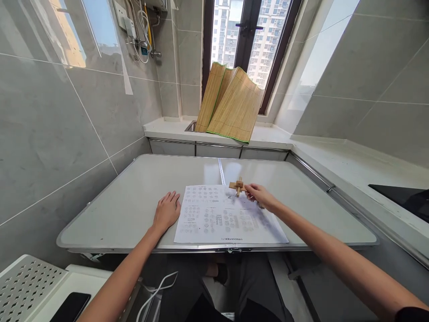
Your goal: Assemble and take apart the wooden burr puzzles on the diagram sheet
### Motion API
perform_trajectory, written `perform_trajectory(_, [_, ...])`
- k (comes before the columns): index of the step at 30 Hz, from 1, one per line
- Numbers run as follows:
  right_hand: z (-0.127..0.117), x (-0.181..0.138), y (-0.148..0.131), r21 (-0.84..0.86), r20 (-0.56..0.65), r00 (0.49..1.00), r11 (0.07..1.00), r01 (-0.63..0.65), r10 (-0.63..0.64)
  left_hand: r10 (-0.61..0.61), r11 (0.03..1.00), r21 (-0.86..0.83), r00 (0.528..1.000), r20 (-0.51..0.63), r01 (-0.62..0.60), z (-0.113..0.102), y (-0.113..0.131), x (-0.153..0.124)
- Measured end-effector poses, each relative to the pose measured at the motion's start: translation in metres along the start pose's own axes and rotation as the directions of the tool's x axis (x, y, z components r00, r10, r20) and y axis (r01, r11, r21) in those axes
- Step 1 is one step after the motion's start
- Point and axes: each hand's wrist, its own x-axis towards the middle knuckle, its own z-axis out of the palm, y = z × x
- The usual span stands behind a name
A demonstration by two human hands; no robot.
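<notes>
A large printed sheet [214,235] with rows of small diagrams lies on the folding table [127,205] in front of me. My right hand [259,196] grips one end of a small wooden interlocking puzzle [238,185], a cross of crossed light-brown bars. The puzzle is over the upper right part of the sheet; I cannot tell whether it touches the paper. At the sheet's left edge, my left hand [167,209] rests flat, palm down, fingers stretched out, holding nothing.
Behind the table runs a white counter [170,129] with a folded bamboo mat [231,103] propped by the window. On the right counter is a dark panel [402,197]. At lower left, a black phone [71,307] lies on a white perforated chair [30,281], near a white cable [154,293].
</notes>
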Motion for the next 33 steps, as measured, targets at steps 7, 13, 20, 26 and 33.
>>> perform_trajectory(7, [0.057,-0.044,0.014,0.337,0.088,0.996,0.941,-0.026,-0.004,0.009,0.999,0.033,1.0,0.007,-0.01,-0.002,0.001,0.002])
perform_trajectory(13, [0.062,-0.044,0.023,0.413,0.053,0.999,0.91,-0.02,-0.003,0.02,1.0,0.021,1.0,0.011,-0.02,-0.002,0.002,0.004])
perform_trajectory(20, [0.069,-0.05,0.027,0.388,-0.102,0.994,0.919,0.064,-0.026,0.02,1.0,-0.019,1.0,0.018,-0.019,-0.008,0.006,0.006])
perform_trajectory(26, [0.073,-0.053,0.026,0.285,-0.219,0.973,0.948,0.14,-0.077,0.014,0.995,-0.101,1.0,0.012,-0.012,-0.013,0.003,0.01])
perform_trajectory(33, [0.074,-0.053,0.023,0.151,-0.266,0.954,0.971,0.185,-0.14,0.11,0.947,-0.294,0.991,-0.071,-0.126,-0.025,0.044,0.01])
